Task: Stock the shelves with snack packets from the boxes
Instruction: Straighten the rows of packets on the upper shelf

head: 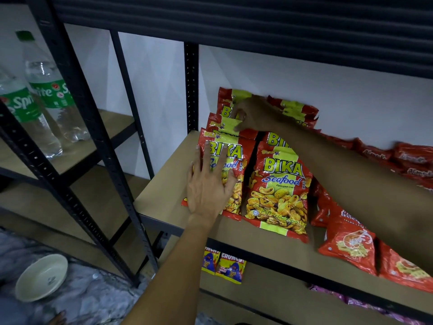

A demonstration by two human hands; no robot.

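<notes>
Snack packets on the wooden shelf (164,191), head view. The packets are glossy red bags with a yellow-green band down the middle, the word BIKA in yellow, "Seafood" in blue script and a picture of golden ridged crackers. They lie in two overlapping columns that run from the shelf's front edge back to the white wall. I see the front left packet (234,164) lying face up near the left end of the board, with the front right packet (278,191) just beside it and touching along its side. The left hand (208,186) rests flat on the front left packet, its fingers straight and spread towards the top of the bag, gripping nothing. The right hand (250,113) reaches across from the right, over the right column, to the back of the left column. Its fingers are curled above and its thumb sits below the top edge of the rear packet (222,123), pinching it; the hand is dim and slightly blurred, so I cannot make out the finer contact. This rear packet lies second in the left column, partly under the hand. Further right on the same shelf lie red packets (351,242) of another kind. Below, yellow packets (230,266) stand on the lower shelf. Sprite bottles (46,90) stand on the neighbouring rack, and a pale bowl (42,276) sits on the floor.
</notes>
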